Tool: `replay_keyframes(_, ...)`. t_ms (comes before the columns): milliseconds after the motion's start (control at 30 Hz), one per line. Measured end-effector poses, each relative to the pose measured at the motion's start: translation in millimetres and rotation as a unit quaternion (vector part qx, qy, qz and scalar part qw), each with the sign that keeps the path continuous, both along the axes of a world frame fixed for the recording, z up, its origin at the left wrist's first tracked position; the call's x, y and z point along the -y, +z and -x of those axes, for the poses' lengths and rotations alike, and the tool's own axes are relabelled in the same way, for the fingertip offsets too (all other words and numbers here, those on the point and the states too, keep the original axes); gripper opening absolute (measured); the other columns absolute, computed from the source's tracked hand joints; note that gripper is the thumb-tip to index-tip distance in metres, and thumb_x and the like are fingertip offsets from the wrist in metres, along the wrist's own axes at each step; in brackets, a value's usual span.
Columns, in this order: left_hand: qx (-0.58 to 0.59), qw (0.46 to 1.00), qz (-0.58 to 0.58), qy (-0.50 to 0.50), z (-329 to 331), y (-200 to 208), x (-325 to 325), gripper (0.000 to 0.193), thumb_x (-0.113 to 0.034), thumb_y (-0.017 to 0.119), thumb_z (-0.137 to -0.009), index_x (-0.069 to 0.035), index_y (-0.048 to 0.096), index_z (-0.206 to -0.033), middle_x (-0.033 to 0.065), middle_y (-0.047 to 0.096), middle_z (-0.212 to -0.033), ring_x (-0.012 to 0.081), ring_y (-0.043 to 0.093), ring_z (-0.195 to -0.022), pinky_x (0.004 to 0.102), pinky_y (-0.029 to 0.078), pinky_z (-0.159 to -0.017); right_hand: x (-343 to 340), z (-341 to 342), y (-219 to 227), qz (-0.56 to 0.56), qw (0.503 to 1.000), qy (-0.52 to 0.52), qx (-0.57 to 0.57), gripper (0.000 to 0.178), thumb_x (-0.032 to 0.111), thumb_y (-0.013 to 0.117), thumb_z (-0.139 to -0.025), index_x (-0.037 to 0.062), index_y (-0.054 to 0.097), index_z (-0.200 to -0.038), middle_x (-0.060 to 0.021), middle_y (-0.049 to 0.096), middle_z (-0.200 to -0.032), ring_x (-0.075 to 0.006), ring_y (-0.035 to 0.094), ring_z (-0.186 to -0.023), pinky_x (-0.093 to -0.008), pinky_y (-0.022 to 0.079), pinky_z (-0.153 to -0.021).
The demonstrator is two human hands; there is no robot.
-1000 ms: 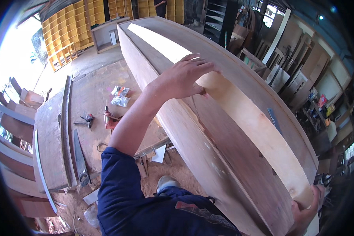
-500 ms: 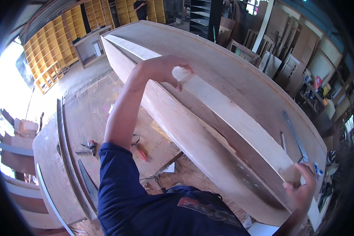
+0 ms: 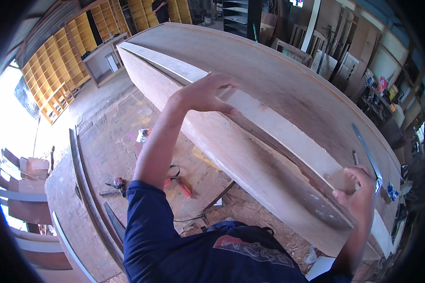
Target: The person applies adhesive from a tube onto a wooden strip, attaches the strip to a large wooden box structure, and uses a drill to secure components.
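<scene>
The left hand's (image 3: 203,94) fingers grip across the strip (image 3: 288,129); the right hand's (image 3: 356,191) hold it towards its right end. Laid lengthwise on the panel (image 3: 269,70), it shows no clear fixings, so seems positioned but loose. A ruler (image 3: 365,146) lies beyond; the desk (image 3: 106,125) carries a red tool (image 3: 184,189).

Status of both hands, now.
Left hand: holding the pale wooden strip, thumb and fingers across it.
Right hand: holding the same strip, farther right.
</scene>
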State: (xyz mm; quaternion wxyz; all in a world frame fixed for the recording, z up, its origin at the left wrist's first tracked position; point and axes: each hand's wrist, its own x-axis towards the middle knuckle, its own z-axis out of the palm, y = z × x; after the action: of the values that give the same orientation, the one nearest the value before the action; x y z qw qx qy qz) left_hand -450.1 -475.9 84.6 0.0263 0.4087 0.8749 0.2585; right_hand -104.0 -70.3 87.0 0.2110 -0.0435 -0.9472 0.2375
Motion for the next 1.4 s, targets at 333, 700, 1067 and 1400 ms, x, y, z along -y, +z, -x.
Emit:
replay_keyframes(333,-0.087,0.971,-0.055,-0.214,-46,-5,-71,0.083,-0.055,0.092,-0.086,-0.004,0.067,-0.147,0.0205,0.061,-0.157,0.0378,0.055,-0.147,0.0485,0.042,-0.126,-5,-9,-3,-0.013,1.0,-0.004,0.027,0.064,0.022,0.096,-0.062,-0.0007,0.077,-0.119,-0.0158,0.074,-0.115,-0.0311,0.074,-0.105,-0.0421,0.058,-0.094)
replay_keyframes(700,-0.059,0.982,0.041,-0.175,-64,-26,-99,0.063,-0.045,0.09,-0.087,-0.011,0.077,-0.139,0.0133,0.071,-0.147,0.0335,0.062,-0.141,0.0479,0.047,-0.12,-14,-9,-40,0.027,0.998,-0.009,0.064,0.068,0.037,0.097,-0.074,-0.0005,0.077,-0.127,-0.0167,0.071,-0.123,-0.037,0.071,-0.111,-0.0439,0.056,-0.098)
replay_keyframes(1067,-0.008,0.984,-0.042,-0.174,-70,-47,-95,0.049,-0.019,0.085,-0.094,-0.007,0.076,-0.14,0.019,0.069,-0.149,0.0361,0.061,-0.144,0.0456,0.047,-0.121,-16,-12,-47,0.037,0.996,0.005,0.076,0.068,0.042,0.096,-0.082,-0.0001,0.077,-0.132,-0.0171,0.07,-0.123,-0.0344,0.069,-0.112,-0.0433,0.055,-0.098)
replay_keyframes(1400,-0.066,0.979,-0.075,-0.175,-81,-57,-97,0.049,-0.019,0.089,-0.089,-0.007,0.078,-0.135,0.0189,0.067,-0.153,0.0365,0.06,-0.146,0.0489,0.046,-0.122,-10,-17,-72,0.027,1.0,0.008,-0.004,0.051,0.038,0.087,-0.093,0.0049,0.078,-0.132,-0.0137,0.069,-0.12,-0.0334,0.063,-0.118,-0.046,0.051,-0.103)
